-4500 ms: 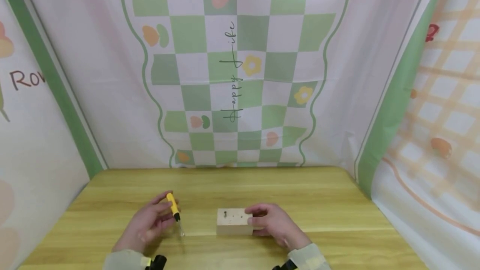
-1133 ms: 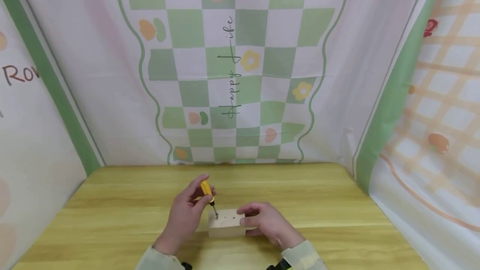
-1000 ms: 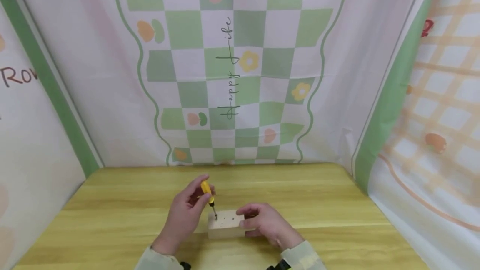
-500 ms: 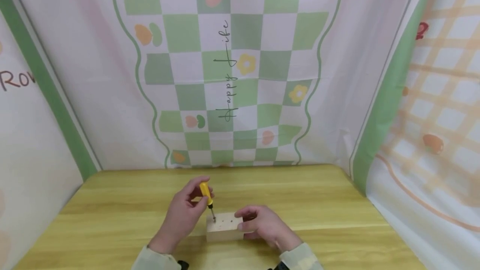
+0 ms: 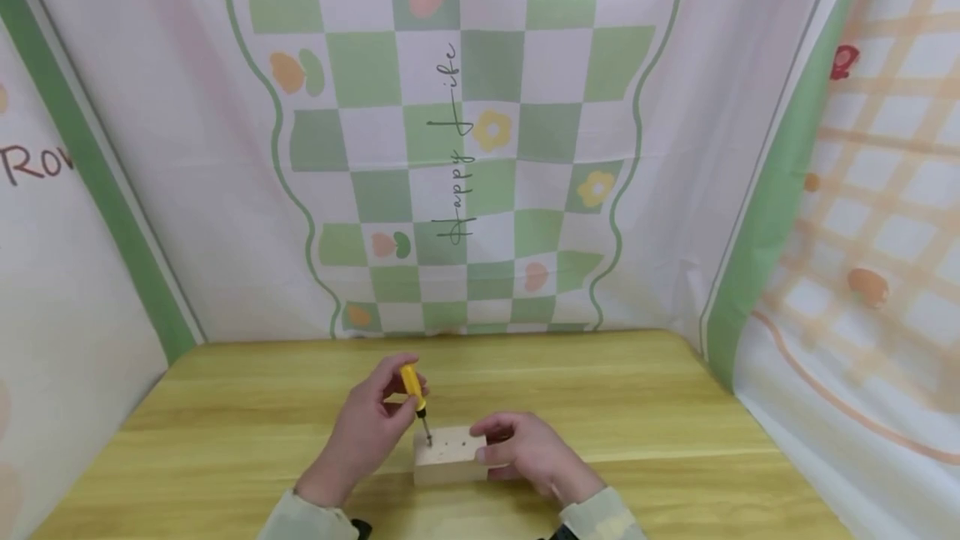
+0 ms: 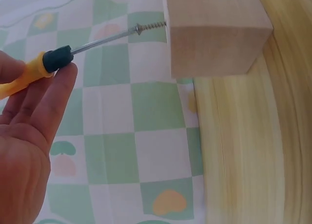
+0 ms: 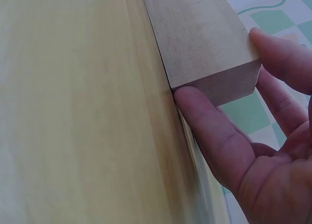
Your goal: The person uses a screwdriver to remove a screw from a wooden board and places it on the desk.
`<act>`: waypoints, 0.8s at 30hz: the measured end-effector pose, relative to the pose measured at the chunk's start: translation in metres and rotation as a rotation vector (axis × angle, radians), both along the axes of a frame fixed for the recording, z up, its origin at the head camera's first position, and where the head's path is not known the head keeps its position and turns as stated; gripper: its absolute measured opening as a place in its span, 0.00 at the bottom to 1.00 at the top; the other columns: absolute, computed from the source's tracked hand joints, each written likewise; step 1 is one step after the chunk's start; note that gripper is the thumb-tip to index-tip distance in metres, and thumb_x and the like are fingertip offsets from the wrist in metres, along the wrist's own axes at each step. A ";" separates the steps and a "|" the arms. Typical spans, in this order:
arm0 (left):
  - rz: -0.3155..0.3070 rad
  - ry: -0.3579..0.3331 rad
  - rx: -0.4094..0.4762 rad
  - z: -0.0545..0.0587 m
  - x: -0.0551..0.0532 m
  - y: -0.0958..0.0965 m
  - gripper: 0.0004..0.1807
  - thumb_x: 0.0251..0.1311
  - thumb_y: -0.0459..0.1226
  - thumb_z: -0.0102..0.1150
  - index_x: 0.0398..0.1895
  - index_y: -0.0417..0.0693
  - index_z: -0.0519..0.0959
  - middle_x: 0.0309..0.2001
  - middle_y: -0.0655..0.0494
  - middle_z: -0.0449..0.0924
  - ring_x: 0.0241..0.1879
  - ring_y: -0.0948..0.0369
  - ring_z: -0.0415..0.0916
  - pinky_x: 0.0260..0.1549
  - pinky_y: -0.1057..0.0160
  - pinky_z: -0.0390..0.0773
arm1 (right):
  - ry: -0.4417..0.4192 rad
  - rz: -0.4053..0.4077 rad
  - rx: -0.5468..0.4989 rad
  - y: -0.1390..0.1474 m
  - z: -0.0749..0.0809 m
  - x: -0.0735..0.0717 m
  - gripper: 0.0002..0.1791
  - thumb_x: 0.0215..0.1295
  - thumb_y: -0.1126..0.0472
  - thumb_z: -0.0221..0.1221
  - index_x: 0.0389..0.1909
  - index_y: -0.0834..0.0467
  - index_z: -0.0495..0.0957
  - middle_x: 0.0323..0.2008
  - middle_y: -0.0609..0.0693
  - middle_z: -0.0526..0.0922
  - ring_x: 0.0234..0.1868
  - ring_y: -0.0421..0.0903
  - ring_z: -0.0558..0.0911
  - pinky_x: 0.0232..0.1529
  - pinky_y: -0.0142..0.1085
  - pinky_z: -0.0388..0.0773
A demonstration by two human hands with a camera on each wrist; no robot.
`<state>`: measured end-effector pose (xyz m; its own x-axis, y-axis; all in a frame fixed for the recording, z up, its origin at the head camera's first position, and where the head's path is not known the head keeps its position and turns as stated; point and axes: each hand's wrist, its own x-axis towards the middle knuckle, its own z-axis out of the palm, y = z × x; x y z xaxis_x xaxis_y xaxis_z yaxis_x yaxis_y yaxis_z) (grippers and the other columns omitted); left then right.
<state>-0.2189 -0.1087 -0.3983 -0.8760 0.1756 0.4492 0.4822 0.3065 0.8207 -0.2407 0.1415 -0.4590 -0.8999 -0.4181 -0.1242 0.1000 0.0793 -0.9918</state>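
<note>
A pale wooden block (image 5: pixel 450 471) lies on the table, with several small dark holes or marks on its top. A screw (image 6: pixel 152 26) stands in the block near its left end, much of its thread showing. My left hand (image 5: pixel 366 430) holds a screwdriver (image 5: pixel 411 382) with a yellow handle and black collar, thumb and fingers around the handle. The screwdriver's shaft (image 6: pixel 105 40) slants down, its tip right at the screw's head. My right hand (image 5: pixel 538 455) grips the block's right end; in the right wrist view its fingers and thumb sit at the block's edges.
The wood-grain table (image 5: pixel 637 407) extends around the block on all sides. Behind it hangs a curtain (image 5: pixel 495 190) with green checks, and more printed cloth (image 5: pixel 862 232) closes off the right side.
Since the oldest frame, my left hand has carried the screwdriver rightward from beside the block onto the screw. Over the last second both hands stay nearly still; the head view shifts slightly.
</note>
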 end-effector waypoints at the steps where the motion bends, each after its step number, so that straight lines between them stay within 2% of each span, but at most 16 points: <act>1: -0.001 0.003 -0.003 0.000 0.000 0.001 0.31 0.61 0.22 0.62 0.63 0.57 0.73 0.43 0.58 0.81 0.42 0.61 0.81 0.39 0.64 0.84 | -0.001 0.000 -0.001 0.000 0.000 0.000 0.20 0.55 0.72 0.69 0.51 0.66 0.81 0.44 0.59 0.76 0.42 0.52 0.79 0.43 0.48 0.84; 9: 0.023 0.051 -0.095 -0.003 0.000 0.004 0.34 0.60 0.23 0.64 0.67 0.58 0.69 0.43 0.59 0.80 0.41 0.63 0.81 0.39 0.68 0.83 | -0.009 -0.001 0.006 0.000 0.001 0.001 0.19 0.56 0.72 0.69 0.49 0.65 0.82 0.44 0.59 0.75 0.41 0.52 0.79 0.42 0.47 0.85; 12: 0.036 0.047 -0.088 -0.003 0.001 0.006 0.34 0.60 0.24 0.65 0.66 0.59 0.70 0.42 0.59 0.80 0.39 0.63 0.81 0.37 0.67 0.84 | -0.012 0.000 0.009 0.000 0.001 0.001 0.19 0.56 0.71 0.69 0.50 0.64 0.82 0.44 0.59 0.75 0.42 0.52 0.78 0.43 0.47 0.85; 17: 0.097 0.078 -0.053 -0.005 0.002 0.012 0.32 0.58 0.23 0.66 0.64 0.54 0.72 0.39 0.59 0.81 0.37 0.63 0.82 0.32 0.67 0.84 | -0.009 0.002 0.017 0.001 0.001 0.000 0.19 0.56 0.71 0.69 0.50 0.64 0.82 0.44 0.59 0.75 0.42 0.52 0.79 0.43 0.47 0.84; 24: 0.228 0.193 -0.083 -0.008 0.003 0.025 0.31 0.54 0.20 0.67 0.61 0.46 0.74 0.36 0.57 0.79 0.34 0.61 0.79 0.29 0.68 0.83 | 0.003 -0.005 0.019 0.002 -0.001 -0.001 0.18 0.57 0.70 0.70 0.50 0.64 0.82 0.44 0.59 0.76 0.41 0.51 0.79 0.41 0.47 0.85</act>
